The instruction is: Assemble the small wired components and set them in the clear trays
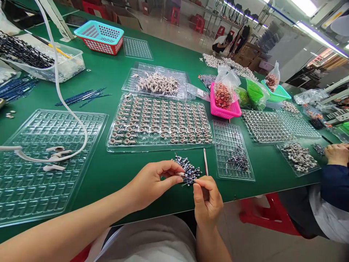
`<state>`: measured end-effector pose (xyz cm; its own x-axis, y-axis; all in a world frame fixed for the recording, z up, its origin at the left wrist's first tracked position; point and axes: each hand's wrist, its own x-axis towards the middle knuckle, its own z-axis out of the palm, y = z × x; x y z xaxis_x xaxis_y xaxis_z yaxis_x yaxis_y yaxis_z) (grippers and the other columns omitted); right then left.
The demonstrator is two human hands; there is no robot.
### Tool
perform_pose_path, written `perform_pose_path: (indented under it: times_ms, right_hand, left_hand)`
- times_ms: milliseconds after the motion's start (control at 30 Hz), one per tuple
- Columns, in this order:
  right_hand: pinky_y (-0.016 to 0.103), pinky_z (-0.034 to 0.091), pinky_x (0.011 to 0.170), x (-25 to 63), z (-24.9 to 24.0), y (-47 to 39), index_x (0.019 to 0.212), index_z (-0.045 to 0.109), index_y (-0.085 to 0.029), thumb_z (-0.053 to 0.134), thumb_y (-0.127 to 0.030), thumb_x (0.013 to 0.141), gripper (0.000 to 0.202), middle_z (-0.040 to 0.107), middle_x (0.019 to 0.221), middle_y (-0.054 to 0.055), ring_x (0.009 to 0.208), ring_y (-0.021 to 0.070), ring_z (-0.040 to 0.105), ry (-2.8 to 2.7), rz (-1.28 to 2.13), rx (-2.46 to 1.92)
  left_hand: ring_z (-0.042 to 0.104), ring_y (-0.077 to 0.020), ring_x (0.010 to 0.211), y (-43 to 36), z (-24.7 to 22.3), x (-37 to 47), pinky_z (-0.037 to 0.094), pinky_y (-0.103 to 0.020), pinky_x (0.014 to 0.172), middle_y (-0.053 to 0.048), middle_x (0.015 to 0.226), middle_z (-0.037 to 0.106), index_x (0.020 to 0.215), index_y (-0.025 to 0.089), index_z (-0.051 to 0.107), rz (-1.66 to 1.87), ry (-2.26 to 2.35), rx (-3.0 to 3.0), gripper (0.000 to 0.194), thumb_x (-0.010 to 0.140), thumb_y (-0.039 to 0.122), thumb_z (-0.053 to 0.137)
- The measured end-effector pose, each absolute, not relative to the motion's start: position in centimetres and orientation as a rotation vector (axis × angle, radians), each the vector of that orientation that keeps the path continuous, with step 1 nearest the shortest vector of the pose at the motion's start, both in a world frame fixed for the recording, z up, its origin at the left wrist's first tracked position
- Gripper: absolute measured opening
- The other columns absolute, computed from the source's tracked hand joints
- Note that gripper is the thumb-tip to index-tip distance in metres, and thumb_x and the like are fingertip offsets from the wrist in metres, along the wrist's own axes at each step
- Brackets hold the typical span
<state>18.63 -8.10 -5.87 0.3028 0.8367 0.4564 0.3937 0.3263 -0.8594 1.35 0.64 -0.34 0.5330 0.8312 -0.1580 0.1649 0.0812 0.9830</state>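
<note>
Between thumb and fingertips of my left hand (159,176) is a small white earbud shell (180,174), mostly covered by the fingers. My right hand (207,200) is pinched close to it, on a thin dark piece too small to make out. Just behind both hands lies a pile of small blue-and-silver electronic parts with wires (188,167). Beyond that is a clear tray (160,148) with rows of white earbud shells, a few slots bare near its front edge. A heap of white earbud pieces (158,83) rests on another clear tray at the back.
A clear tray (79,182) with a few earbuds lies left, crossed by a white cable (58,76). To the right are a slim stick (205,162), a tray of dark parts (237,160) and a pink basket (225,112). A co-worker's hand (336,153) is far right.
</note>
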Motion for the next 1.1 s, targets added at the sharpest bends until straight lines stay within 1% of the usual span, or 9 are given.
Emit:
perform_pose_path:
  times_ms: [167, 300, 500, 667, 933, 1100]
  right_hand:
    - [0.024, 0.048, 0.066, 18.61, -5.82, -8.01, 0.1, 0.064, -0.023, 0.06, -0.009, 0.09, 0.018, 0.062, 0.084, 0.0, 0.078, 0.0127, 0.058, -1.325, 0.411, -1.283]
    - [0.023, 0.048, 0.065, 18.65, -5.64, -7.9, 0.101, 0.063, -0.023, 0.06, -0.008, 0.09, 0.019, 0.063, 0.085, -0.001, 0.078, 0.0121, 0.059, -1.384, 0.404, -1.3]
    - [0.021, 0.046, 0.061, 18.56, -5.22, -7.76, 0.096, 0.063, -0.023, 0.06, -0.011, 0.09, 0.013, 0.063, 0.083, -0.002, 0.071, 0.0103, 0.058, -1.405, 0.388, -1.351]
    - [0.02, 0.045, 0.059, 18.56, -4.94, -7.71, 0.092, 0.063, -0.023, 0.06, -0.014, 0.09, 0.009, 0.063, 0.079, -0.003, 0.067, 0.0097, 0.057, -1.408, 0.405, -1.397]
    - [0.021, 0.043, 0.055, 18.65, -5.02, -7.77, 0.088, 0.063, -0.022, 0.06, -0.016, 0.091, 0.007, 0.062, 0.077, -0.002, 0.064, 0.0102, 0.055, -1.377, 0.439, -1.417]
    - [0.021, 0.042, 0.053, 18.63, -5.05, -7.7, 0.088, 0.063, -0.022, 0.06, -0.016, 0.09, 0.007, 0.062, 0.077, -0.002, 0.063, 0.0103, 0.055, -1.377, 0.451, -1.401]
  left_hand:
    - [0.067, -0.0154, 0.081, 0.39, -0.57, 1.04, 0.053, -0.026, 0.074, -0.001, 0.088, 0.074, 0.096, 0.02, 0.073, 0.743, 0.894, 1.741, 0.013, 0.087, 0.024, 0.064]
    - [0.068, -0.0149, 0.081, 0.06, -0.82, 0.93, 0.053, -0.025, 0.072, -0.002, 0.091, 0.074, 0.104, 0.021, 0.072, 0.737, 0.907, 1.826, 0.017, 0.089, 0.024, 0.064]
    - [0.066, -0.0141, 0.077, 0.07, -0.98, 1.02, 0.052, -0.024, 0.07, 0.0, 0.085, 0.072, 0.095, 0.021, 0.071, 0.761, 0.945, 1.9, 0.009, 0.088, 0.025, 0.067]
    - [0.065, -0.0141, 0.079, 0.21, -1.2, 0.94, 0.05, -0.024, 0.07, 0.0, 0.084, 0.071, 0.096, 0.022, 0.071, 0.79, 0.891, 1.959, 0.008, 0.09, 0.022, 0.066]
    - [0.065, -0.0157, 0.08, 0.28, -1.21, 0.81, 0.049, -0.025, 0.07, -0.001, 0.085, 0.072, 0.098, 0.022, 0.071, 0.754, 0.896, 1.978, 0.01, 0.09, 0.026, 0.066]
    - [0.065, -0.0156, 0.08, 0.31, -1.17, 0.78, 0.049, -0.026, 0.071, -0.001, 0.086, 0.072, 0.099, 0.022, 0.071, 0.74, 0.879, 1.98, 0.01, 0.09, 0.023, 0.067]
